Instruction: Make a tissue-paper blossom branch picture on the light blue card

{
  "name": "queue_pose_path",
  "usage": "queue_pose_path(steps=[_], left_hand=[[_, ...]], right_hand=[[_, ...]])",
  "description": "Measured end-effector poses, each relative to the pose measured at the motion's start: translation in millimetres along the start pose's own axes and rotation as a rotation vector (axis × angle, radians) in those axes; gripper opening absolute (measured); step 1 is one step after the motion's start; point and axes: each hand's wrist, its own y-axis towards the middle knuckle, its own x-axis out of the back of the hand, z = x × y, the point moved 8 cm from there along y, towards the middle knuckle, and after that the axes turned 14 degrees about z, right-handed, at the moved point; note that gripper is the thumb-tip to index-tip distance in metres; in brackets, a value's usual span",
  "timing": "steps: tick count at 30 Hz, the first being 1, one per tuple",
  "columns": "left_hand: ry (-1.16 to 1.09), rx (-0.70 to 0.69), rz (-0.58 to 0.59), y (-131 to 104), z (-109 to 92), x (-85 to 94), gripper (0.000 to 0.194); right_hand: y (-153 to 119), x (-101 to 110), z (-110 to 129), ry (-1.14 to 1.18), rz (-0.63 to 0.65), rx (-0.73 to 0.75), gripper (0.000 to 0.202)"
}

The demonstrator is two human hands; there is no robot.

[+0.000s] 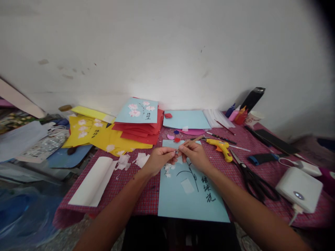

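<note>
My left hand (161, 159) and my right hand (195, 157) meet over the upper part of a light blue sheet (172, 198) with black brushed branches and characters. The fingertips of my left hand are pinched around something small and pale, perhaps a bit of tissue paper. A thin, flat wooden stick (196, 139) sticks out of my right hand, whose fingers are closed on it. Small crumpled white paper pieces (169, 170) lie on the sheet beside my left hand. A white square of paper (187, 185) rests lower down on the sheet.
A yellow glue gun (221, 146) and black-handled scissors (255, 179) lie to the right, near a white power adapter (299, 188). Folded white paper (91, 181) is at left. Behind are stacked red sheets (141, 130), a flower-decorated blue card (137, 109) and paint bottles (239, 115).
</note>
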Motion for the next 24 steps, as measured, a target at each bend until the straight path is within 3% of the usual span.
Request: queue_pose_path(steps=[10, 16, 20, 24], left_hand=[[0.131, -0.007, -0.012, -1.1, -8.6, -2.2, 0.025], [0.131, 0.005, -0.159, -4.8, -6.9, 14.3, 0.030], [0.474, -0.063, -0.273, -11.7, -24.1, 26.3, 0.026], [0.944, -0.200, -0.222, -13.2, -41.8, 14.7, 0.031]], right_hand=[[0.2, -0.9, -7.4, 0.054, -0.011, -0.037, 0.029], [-1.1, 13.8, -2.3, 0.038, -0.130, -0.030, 0.032], [-1.6, 24.8, 5.6, -0.111, -0.130, -0.088, 0.028], [0.6, 25.6, 7.3, -0.395, -0.021, -0.143, 0.023]])
